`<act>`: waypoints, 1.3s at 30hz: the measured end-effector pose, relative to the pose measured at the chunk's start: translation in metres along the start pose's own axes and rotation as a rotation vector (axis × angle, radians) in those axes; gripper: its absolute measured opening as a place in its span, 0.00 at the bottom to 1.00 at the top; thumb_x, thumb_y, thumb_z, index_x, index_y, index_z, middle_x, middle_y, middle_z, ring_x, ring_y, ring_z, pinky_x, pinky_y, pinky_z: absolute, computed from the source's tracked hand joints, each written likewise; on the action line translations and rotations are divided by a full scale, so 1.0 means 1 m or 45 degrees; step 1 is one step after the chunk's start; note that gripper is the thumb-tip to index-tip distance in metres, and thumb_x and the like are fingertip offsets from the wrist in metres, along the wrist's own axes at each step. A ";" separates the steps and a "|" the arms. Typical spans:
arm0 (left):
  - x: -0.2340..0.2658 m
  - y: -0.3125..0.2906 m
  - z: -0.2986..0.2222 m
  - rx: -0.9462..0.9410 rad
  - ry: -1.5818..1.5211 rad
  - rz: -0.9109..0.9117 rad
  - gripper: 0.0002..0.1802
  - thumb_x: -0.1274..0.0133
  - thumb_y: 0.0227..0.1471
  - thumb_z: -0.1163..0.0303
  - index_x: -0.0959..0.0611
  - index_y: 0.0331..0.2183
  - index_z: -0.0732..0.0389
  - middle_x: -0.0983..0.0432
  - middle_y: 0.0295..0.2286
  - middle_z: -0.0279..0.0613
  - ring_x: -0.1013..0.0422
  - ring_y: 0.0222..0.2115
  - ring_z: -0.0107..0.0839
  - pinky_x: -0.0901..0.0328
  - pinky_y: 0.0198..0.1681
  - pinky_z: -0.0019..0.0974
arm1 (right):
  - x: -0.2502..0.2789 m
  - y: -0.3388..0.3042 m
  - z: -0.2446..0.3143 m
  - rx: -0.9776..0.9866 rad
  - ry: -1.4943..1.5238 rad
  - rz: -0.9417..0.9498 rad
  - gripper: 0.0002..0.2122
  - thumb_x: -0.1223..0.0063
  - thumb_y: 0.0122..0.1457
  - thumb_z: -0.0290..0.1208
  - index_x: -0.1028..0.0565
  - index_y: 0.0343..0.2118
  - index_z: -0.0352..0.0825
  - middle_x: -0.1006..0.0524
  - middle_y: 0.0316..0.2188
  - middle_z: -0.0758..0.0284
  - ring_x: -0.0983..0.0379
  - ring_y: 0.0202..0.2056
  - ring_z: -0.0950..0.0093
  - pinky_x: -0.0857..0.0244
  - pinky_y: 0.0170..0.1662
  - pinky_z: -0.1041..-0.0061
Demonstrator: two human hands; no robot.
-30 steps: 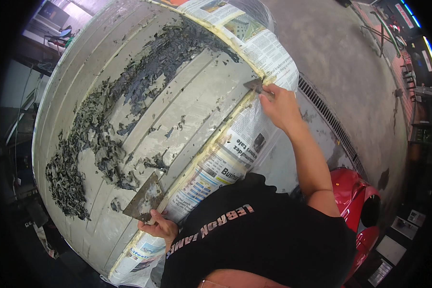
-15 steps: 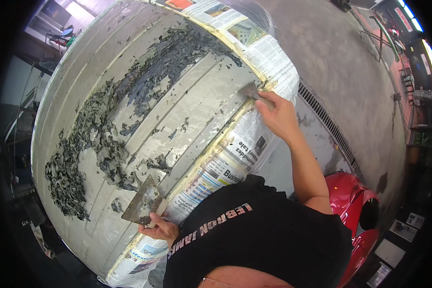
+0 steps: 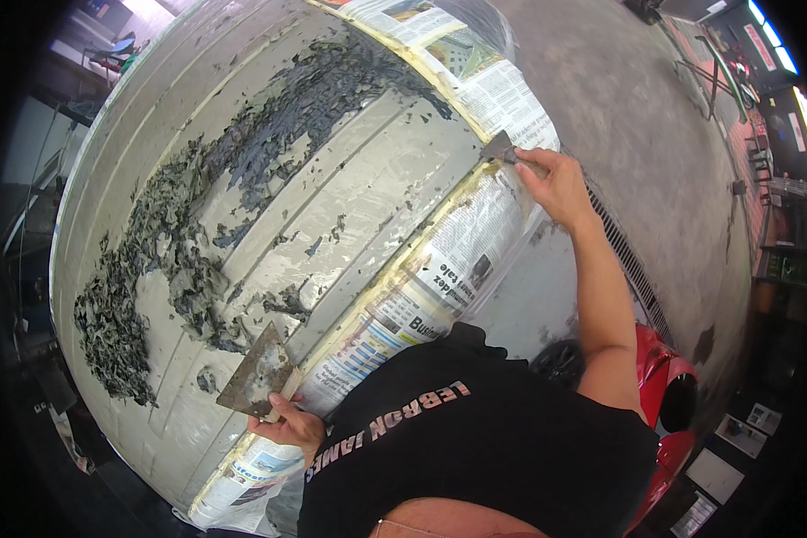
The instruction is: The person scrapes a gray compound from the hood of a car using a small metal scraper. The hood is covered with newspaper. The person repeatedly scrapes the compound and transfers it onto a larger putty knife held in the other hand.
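A ribbed grey vehicle roof (image 3: 377,148) spreads before me, strewn with dark, curled paint flakes (image 3: 264,134). My right hand (image 3: 558,190) is closed on the handle of a small scraper (image 3: 496,145), whose blade is at the taped right edge of the roof. Nearer to me, my left hand (image 3: 289,425) grips a wide scraper (image 3: 258,372). This broad, stained metal blade lies over the roof's near edge; I cannot tell if it touches. Yellowish masking tape (image 3: 368,300) and newspaper sheets (image 3: 457,255) line the edge between my hands.
Clear plastic film (image 3: 502,36) hangs beyond the newspaper at the far right. A slotted floor drain (image 3: 632,269) runs across the concrete floor (image 3: 628,117). Behind my right arm stands a red car (image 3: 677,448). Shelves and equipment line the right wall.
My right hand has moved to the right, taking the small scraper from the roof surface to the taped edge. My left hand still grips the wide scraper in nearly the same place.
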State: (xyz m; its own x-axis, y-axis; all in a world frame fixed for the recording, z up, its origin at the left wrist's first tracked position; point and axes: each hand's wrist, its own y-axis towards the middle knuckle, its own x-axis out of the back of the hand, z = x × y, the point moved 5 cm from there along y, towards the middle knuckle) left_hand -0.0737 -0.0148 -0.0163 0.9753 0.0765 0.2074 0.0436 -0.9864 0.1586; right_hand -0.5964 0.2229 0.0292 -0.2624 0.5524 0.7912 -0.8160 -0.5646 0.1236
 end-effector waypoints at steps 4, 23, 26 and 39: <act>0.003 0.004 0.006 0.040 -0.011 0.018 0.23 0.46 0.63 0.68 0.40 0.50 0.63 0.27 0.35 0.52 0.31 0.25 0.30 0.35 0.27 0.29 | -0.008 0.013 0.014 -0.032 0.038 0.042 0.15 0.39 0.56 0.31 0.18 0.45 0.32 0.17 0.37 0.53 0.18 0.38 0.63 0.28 0.45 0.71; -0.004 0.002 -0.005 -0.084 0.014 0.034 0.24 0.45 0.62 0.70 0.39 0.53 0.62 0.24 0.34 0.46 0.30 0.23 0.29 0.34 0.24 0.29 | 0.019 0.052 -0.044 -0.271 0.228 0.253 0.14 0.30 0.48 0.38 0.15 0.33 0.32 0.18 0.28 0.65 0.25 0.31 0.74 0.32 0.39 0.75; -0.003 0.001 -0.006 -0.025 0.024 0.086 0.22 0.46 0.63 0.71 0.39 0.50 0.63 0.25 0.38 0.52 0.29 0.26 0.30 0.34 0.28 0.27 | 0.016 0.060 -0.036 -0.249 0.234 0.302 0.14 0.29 0.48 0.38 0.15 0.32 0.32 0.19 0.26 0.67 0.26 0.29 0.76 0.34 0.37 0.75; -0.004 0.005 -0.007 -0.027 0.068 0.092 0.22 0.46 0.63 0.69 0.39 0.50 0.63 0.25 0.39 0.52 0.29 0.27 0.30 0.34 0.29 0.27 | 0.007 0.068 -0.035 -0.232 0.226 0.439 0.13 0.29 0.47 0.37 0.15 0.30 0.33 0.19 0.24 0.66 0.27 0.28 0.76 0.34 0.36 0.75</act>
State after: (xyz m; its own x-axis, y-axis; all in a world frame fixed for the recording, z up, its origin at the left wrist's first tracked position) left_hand -0.0792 -0.0186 -0.0094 0.9627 0.0135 0.2704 -0.0315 -0.9864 0.1613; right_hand -0.6718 0.2094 0.0223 -0.6070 0.4563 0.6506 -0.7387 -0.6259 -0.2502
